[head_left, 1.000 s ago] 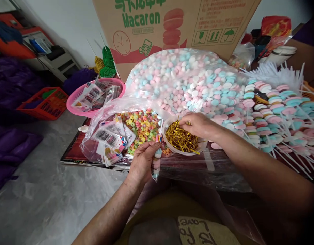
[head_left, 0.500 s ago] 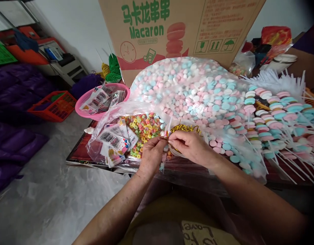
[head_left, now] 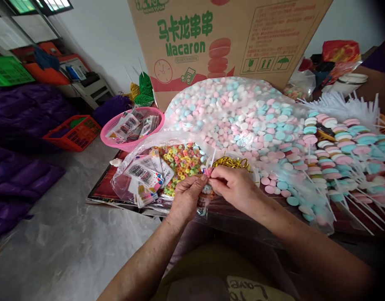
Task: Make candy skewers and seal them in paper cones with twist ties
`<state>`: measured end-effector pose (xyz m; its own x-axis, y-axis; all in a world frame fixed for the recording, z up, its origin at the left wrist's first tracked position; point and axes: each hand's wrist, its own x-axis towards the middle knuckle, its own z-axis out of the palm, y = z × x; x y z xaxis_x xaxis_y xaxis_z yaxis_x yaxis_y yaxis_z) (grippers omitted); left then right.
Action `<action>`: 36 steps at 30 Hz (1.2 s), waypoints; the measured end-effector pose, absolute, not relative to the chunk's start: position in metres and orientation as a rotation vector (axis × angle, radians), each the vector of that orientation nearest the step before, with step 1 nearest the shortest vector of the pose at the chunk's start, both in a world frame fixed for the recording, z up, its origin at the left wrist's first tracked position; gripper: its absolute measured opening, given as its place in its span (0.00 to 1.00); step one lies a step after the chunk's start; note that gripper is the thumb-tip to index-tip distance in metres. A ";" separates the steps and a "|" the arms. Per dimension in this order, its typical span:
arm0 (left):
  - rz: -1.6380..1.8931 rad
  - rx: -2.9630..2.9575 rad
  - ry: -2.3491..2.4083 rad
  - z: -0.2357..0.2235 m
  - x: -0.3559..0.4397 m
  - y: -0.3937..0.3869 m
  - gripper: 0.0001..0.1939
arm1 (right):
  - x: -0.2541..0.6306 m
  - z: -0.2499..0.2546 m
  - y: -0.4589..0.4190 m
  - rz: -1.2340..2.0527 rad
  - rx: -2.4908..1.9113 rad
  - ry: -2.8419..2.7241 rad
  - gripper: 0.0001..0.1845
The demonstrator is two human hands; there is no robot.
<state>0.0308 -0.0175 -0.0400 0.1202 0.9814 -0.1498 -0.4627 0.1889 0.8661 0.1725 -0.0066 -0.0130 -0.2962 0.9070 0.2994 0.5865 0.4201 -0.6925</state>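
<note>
My left hand (head_left: 186,197) is closed round a small clear bag of candy (head_left: 204,203) and grips it near the top, where a white stick pokes out. My right hand (head_left: 234,185) pinches at the neck of the same bag, fingers pressed together on what looks like a gold twist tie. Just behind my hands stands a clear bowl of gold twist ties (head_left: 234,163). A big plastic bag of pink, blue and white round candies (head_left: 236,113) lies beyond it. Ring-shaped coloured candies (head_left: 181,161) lie in another bag to the left.
A Macaron cardboard box (head_left: 224,37) stands at the back. Candy skewers on white sticks (head_left: 343,142) are piled at the right. A pink basket (head_left: 117,140) holds printed packets; more packets (head_left: 145,175) lie in a bag. A red crate (head_left: 74,133) sits on the floor.
My right hand left the bowl of gold ties and came to the bag held by my left hand. Both hands now meet at the bag's neck. The view tilted up a little.
</note>
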 end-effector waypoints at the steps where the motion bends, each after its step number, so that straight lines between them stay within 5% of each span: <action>1: 1.235 0.736 0.853 -0.038 0.030 -0.017 0.14 | 0.174 -0.014 -0.007 0.721 -1.251 -1.915 0.07; 8: 0.603 0.607 0.588 -0.027 0.013 -0.013 0.21 | 0.191 0.007 -0.007 1.055 -0.654 -2.129 0.08; 12: 0.580 0.572 0.535 -0.021 0.015 -0.013 0.22 | 0.183 0.014 -0.007 1.401 -0.635 -1.959 0.11; 16: 0.893 0.485 0.771 -0.017 0.021 -0.014 0.19 | 0.168 0.003 -0.011 0.639 -0.974 -1.913 0.17; 21: 1.321 0.729 1.054 -0.012 0.022 -0.019 0.17 | 0.163 0.006 -0.006 -0.341 -0.901 -2.298 0.15; 25: 1.288 0.717 1.081 0.006 0.008 -0.021 0.29 | 0.164 0.013 -0.003 -0.662 -0.846 -2.187 0.12; 33: 0.932 0.803 0.738 0.012 -0.036 -0.007 0.45 | 0.164 -0.002 -0.013 0.121 -0.940 -2.094 0.12; 36: 0.746 0.950 0.809 0.011 -0.023 -0.009 0.43 | 0.158 -0.003 -0.021 0.291 -0.914 -2.110 0.11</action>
<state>-0.0232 -0.0090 0.0108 0.4941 0.8306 -0.2570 -0.1883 0.3908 0.9010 0.1578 -0.0205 -0.0027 -0.4186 0.6948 0.5848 0.5109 0.7125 -0.4809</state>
